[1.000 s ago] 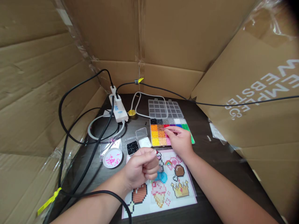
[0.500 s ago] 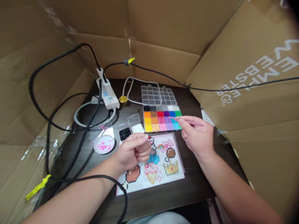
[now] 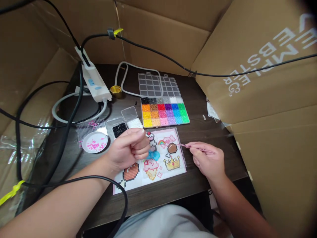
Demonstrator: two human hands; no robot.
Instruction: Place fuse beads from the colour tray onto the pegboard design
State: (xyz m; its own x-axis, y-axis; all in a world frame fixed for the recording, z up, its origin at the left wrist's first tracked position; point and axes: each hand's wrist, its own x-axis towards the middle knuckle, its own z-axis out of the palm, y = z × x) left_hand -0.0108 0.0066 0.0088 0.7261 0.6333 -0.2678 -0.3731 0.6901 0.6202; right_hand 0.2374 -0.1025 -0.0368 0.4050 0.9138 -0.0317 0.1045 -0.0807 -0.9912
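Note:
Pink tweezers [image 3: 195,147] are pinched in my right hand [image 3: 209,160], their tips pointing left over the right edge of the pattern sheet [image 3: 170,178]. Whether a bead sits between the tips is too small to tell. My left hand [image 3: 130,147] is curled into a fist above the sheet's upper left part, and nothing shows in it. Pixel pictures cover the sheet, among them a crown, an ice cream and a brown round shape. Behind the sheet, an open bead box [image 3: 165,112] shows compartments of many colours. Small boxes of black beads [image 3: 119,129] and white beads [image 3: 135,123] stand behind my left fist.
A white dish [image 3: 95,142] of pink beads overlaps a clear pegboard [image 3: 85,127] at left. A power strip [image 3: 95,82], a gold cup [image 3: 116,92] and black cables [image 3: 74,112] lie farther back; one cable crosses above my left forearm. Cardboard walls [image 3: 158,43] enclose the table.
My right hand has drawn back with the tweezers from the bead box to the pattern sheet's right edge. My left fist keeps its place over the sheet. The view has tipped downward.

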